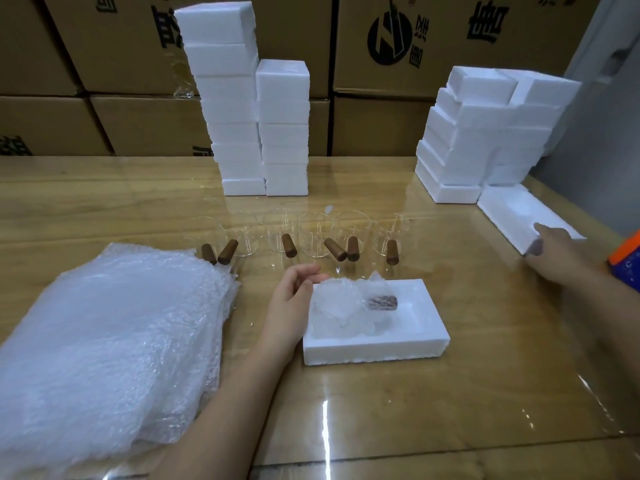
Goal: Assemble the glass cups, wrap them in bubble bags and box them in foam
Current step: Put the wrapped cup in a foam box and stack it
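6 glass cups (313,233) with brown wooden handles stand in a loose row across the middle of the glossy wooden table (415,410), between the person and 2 leaning stacks of white foam boxes (228,109). The leftmost cup sits just behind a thick pile of bubble bags (104,341), whose far corner overlaps its handle. Nearer the person lies an open foam tray (374,349), and in its recess rests the wrapped cup (336,304), its dark handle showing through the bubble bag on the right side. The left hand (294,303) lies against the tray's left wall, fingers loosely curled and grasping nothing, thumb just beside the wrapped cup. The right hand (554,252) is stretched out to the right, blurred, its fingertips touching the near end of a foam lid (509,209) that lies flat on the table; whether it grips the lid cannot be told. Behind that lid rises a third, wider stack of foam pieces (485,133). An orange and blue object (627,259) shows at the right edge. Brown cartons (381,116) wall the back, printed in black with a round logo (389,36) and large Chinese characters, cropped and not readable in full.
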The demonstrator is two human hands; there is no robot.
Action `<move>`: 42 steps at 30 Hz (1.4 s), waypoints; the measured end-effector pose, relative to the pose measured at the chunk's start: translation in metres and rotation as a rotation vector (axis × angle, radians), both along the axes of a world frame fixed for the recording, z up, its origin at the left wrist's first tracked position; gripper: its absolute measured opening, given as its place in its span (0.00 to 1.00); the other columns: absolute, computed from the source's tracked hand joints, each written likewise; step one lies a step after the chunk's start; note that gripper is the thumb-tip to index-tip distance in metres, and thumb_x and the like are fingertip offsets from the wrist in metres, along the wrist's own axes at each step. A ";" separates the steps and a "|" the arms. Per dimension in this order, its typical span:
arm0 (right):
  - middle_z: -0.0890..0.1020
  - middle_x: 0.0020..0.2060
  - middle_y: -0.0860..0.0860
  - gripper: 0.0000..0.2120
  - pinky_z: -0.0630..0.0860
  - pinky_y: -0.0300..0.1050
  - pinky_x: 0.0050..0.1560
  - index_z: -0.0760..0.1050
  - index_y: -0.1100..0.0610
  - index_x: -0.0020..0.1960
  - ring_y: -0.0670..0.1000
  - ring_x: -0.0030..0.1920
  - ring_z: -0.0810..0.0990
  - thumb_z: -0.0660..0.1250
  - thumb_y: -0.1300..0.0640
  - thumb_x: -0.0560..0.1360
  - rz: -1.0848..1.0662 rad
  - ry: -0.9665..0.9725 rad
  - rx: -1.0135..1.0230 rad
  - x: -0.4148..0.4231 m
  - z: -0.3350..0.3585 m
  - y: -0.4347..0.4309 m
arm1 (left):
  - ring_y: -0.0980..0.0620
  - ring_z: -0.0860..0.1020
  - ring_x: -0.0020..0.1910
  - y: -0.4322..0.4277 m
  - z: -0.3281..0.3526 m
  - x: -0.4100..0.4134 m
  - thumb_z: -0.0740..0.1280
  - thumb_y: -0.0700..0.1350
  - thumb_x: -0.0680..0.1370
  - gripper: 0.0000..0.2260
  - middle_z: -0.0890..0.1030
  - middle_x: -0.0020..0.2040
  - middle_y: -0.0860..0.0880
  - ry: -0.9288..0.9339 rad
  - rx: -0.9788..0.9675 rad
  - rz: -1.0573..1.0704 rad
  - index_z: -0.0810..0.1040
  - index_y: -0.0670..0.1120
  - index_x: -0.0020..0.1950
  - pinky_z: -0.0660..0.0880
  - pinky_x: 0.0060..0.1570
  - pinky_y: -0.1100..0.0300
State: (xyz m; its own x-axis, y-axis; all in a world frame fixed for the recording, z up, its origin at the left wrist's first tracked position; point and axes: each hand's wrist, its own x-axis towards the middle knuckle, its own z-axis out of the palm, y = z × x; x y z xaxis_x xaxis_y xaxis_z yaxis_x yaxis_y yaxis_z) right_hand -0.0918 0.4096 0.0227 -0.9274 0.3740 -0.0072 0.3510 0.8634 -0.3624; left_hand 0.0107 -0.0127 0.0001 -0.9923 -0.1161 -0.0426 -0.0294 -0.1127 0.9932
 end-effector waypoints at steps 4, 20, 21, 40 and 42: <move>0.66 0.68 0.62 0.30 0.66 0.56 0.62 0.62 0.56 0.73 0.65 0.65 0.68 0.67 0.59 0.74 -0.004 0.109 0.088 0.011 0.010 -0.015 | 0.61 0.81 0.38 0.000 0.000 0.000 0.61 0.37 0.80 0.09 0.84 0.41 0.57 0.007 0.004 0.001 0.78 0.49 0.52 0.76 0.34 0.68; 0.84 0.43 0.45 0.09 0.78 0.39 0.44 0.76 0.52 0.53 0.45 0.42 0.81 0.64 0.51 0.75 0.333 0.573 -1.282 0.092 0.066 -0.132 | 0.56 0.82 0.49 -0.002 0.007 0.006 0.60 0.38 0.80 0.11 0.85 0.47 0.53 0.086 0.023 0.077 0.80 0.49 0.50 0.77 0.44 0.65; 0.84 0.43 0.45 0.10 0.79 0.40 0.43 0.76 0.53 0.53 0.45 0.42 0.82 0.62 0.50 0.75 0.362 0.503 -1.323 0.093 0.063 -0.137 | 0.55 0.81 0.51 -0.003 0.009 0.008 0.60 0.38 0.80 0.10 0.85 0.48 0.52 0.122 0.023 0.089 0.80 0.49 0.50 0.77 0.49 0.63; 0.85 0.44 0.50 0.19 0.76 0.34 0.38 0.80 0.55 0.53 0.46 0.41 0.82 0.69 0.42 0.69 0.369 0.093 -1.082 0.103 0.021 -0.171 | 0.56 0.82 0.46 -0.011 0.016 0.014 0.71 0.48 0.67 0.13 0.84 0.47 0.55 0.313 0.136 -0.071 0.79 0.51 0.52 0.77 0.39 0.64; 0.85 0.43 0.49 0.21 0.75 0.37 0.39 0.80 0.54 0.53 0.47 0.41 0.82 0.67 0.41 0.68 0.343 0.097 -1.080 0.103 0.020 -0.173 | 0.57 0.82 0.45 -0.010 0.015 0.014 0.68 0.44 0.69 0.13 0.84 0.46 0.55 0.282 0.132 -0.050 0.77 0.48 0.53 0.77 0.37 0.65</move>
State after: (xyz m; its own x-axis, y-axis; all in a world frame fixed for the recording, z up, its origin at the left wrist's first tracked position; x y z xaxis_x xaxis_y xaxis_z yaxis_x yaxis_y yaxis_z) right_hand 0.0108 0.2371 0.0424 -0.9939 -0.0576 -0.0941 0.0861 0.1279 -0.9880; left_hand 0.0246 -0.0229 0.0147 -0.9715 -0.0788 0.2238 0.2365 -0.2465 0.9399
